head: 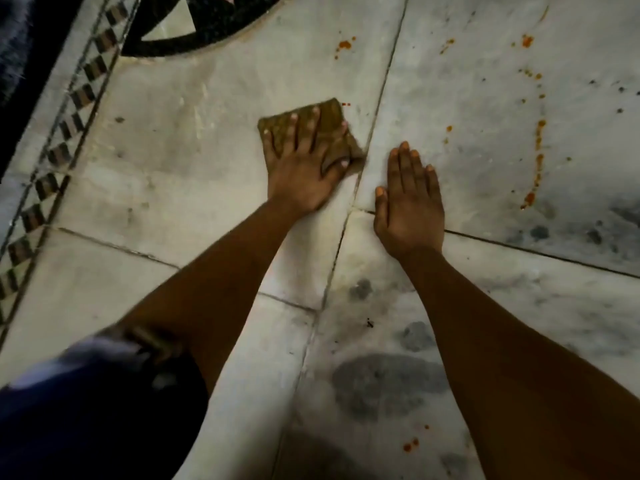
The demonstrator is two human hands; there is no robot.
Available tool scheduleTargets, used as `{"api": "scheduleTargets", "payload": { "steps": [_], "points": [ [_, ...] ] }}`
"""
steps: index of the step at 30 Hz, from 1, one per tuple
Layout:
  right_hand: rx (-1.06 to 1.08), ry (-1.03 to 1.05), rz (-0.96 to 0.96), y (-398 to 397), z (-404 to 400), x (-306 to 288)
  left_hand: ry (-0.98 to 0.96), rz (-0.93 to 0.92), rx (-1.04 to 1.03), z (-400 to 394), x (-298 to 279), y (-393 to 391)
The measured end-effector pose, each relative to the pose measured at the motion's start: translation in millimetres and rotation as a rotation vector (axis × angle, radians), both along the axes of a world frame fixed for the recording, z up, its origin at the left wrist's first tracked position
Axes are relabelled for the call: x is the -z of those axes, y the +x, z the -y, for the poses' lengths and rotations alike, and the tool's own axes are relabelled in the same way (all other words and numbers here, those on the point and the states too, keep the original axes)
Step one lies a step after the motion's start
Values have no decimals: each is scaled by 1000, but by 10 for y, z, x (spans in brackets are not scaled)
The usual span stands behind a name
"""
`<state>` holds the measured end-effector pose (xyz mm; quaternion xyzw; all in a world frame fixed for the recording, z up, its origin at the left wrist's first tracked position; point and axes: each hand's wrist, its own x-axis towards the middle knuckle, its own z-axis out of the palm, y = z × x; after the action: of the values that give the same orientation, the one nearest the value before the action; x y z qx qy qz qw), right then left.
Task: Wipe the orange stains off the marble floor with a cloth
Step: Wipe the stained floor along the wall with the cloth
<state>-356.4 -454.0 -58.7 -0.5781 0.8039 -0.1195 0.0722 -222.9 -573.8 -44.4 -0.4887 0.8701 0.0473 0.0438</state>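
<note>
Wiping under way, far from finished. Left hand [304, 161] lies flat with fingers spread on the cloth [330, 117], pressing it to the marble floor [166, 157] just left of a slab joint. Right hand [410, 202] is flat on the floor, fingers together, apparently bracing. Cloth: ochre-brown, coarse weave, roughly square, one corner frayed. Marble: pale, grey-veined, dull sheen. Orange stains [538, 161] run in a dotted trail on the right slab; smaller spots [344, 46] lie beyond the cloth. Next move likely: slide the cloth forward or across the joint, keeping pressure.
</note>
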Motion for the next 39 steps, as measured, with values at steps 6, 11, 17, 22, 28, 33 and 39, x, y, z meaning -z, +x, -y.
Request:
{"api": "scheduleTargets", "payload": {
  "steps": [6,11,17,22,28,33,39],
  "points": [
    [-11,0,11,-16,8,-18,-23,-59,331,-1265,8,531],
    [-8,25,13,-12,-7,-25,6,-2,470,-1028,42,890],
    [4,25,19,-14,-2,-23,23,-24,1,192,-7,270],
    [-6,9,32,-11,6,-51,-54,-70,278,-768,39,391],
    [-78,-3,-63,-148,210,-33,0,-82,276,-577,38,591],
    [47,-13,-46,-400,662,-15,44,-117,-33,681,7,8],
    [70,-52,-68,-432,759,70,86,-93,-75,1876,-36,-647]
  ]
}}
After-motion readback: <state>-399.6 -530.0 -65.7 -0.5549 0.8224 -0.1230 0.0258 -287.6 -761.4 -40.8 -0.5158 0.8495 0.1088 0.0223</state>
